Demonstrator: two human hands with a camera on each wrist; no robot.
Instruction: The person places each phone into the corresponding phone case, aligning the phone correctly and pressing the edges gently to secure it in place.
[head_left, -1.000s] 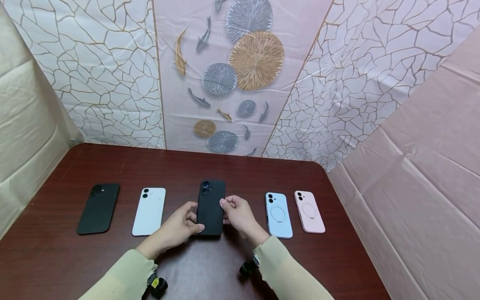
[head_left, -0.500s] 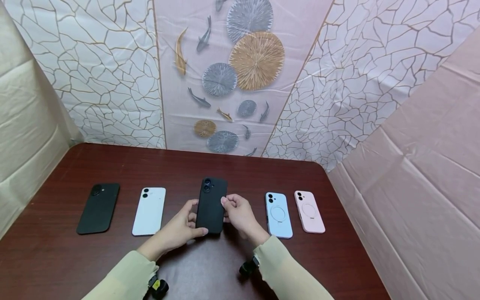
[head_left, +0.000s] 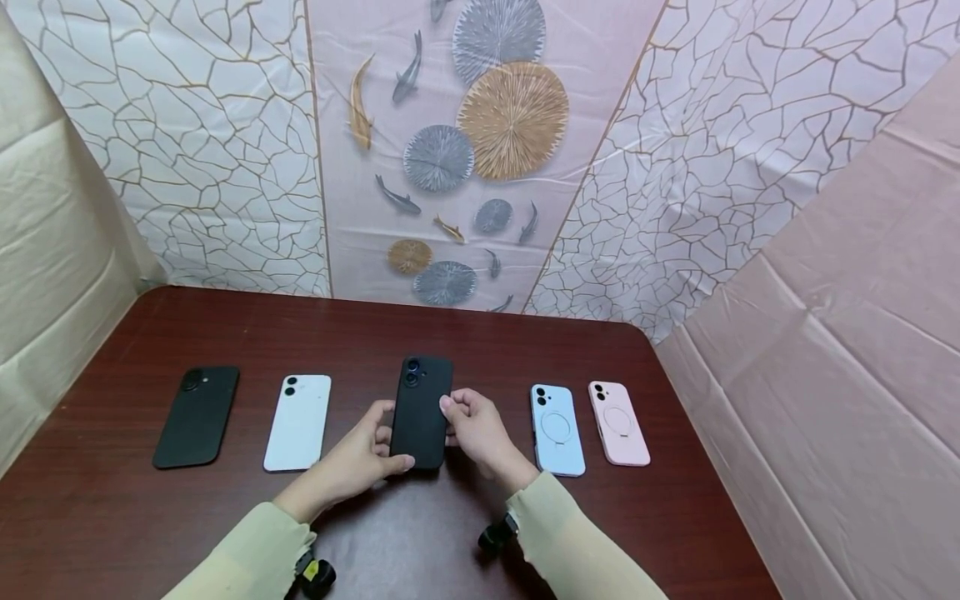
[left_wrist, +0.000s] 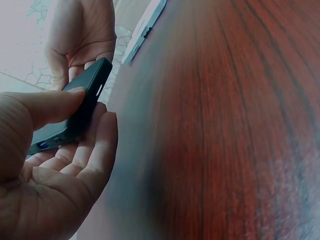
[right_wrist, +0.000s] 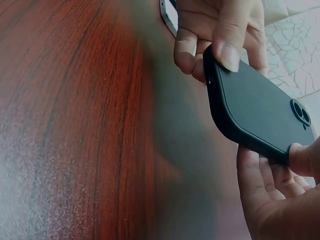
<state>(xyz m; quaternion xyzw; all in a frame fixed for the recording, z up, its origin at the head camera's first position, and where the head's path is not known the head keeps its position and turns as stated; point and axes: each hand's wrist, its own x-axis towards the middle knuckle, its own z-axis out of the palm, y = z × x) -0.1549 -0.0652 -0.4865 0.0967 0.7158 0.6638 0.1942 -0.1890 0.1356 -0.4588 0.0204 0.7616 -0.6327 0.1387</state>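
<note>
A black phone in a matte case (head_left: 422, 417) is held between both hands at the middle of the table, its camera side facing up. My left hand (head_left: 348, 454) grips its lower left corner, thumb on top and fingers underneath. On the opposite long edge, my right hand (head_left: 480, 429) pinches the phone between thumb and fingers. The right wrist view shows the phone's back (right_wrist: 260, 110) with two lenses, raised off the wood. In the left wrist view, its bottom edge with a port slot (left_wrist: 100, 90) is visible. The screen side is hidden.
To the left lie a white phone (head_left: 297, 423) and another black phone (head_left: 197, 417). On the right are a light blue phone (head_left: 557, 430) and a pink phone (head_left: 619, 423), each with a ring on its back. The dark red wooden table (head_left: 420, 550) meets patterned cloth behind.
The black phone has shifted slightly and its near end is lifted a little. My left thumb has slid a bit further onto its lower corner. The right hand stays almost still.
</note>
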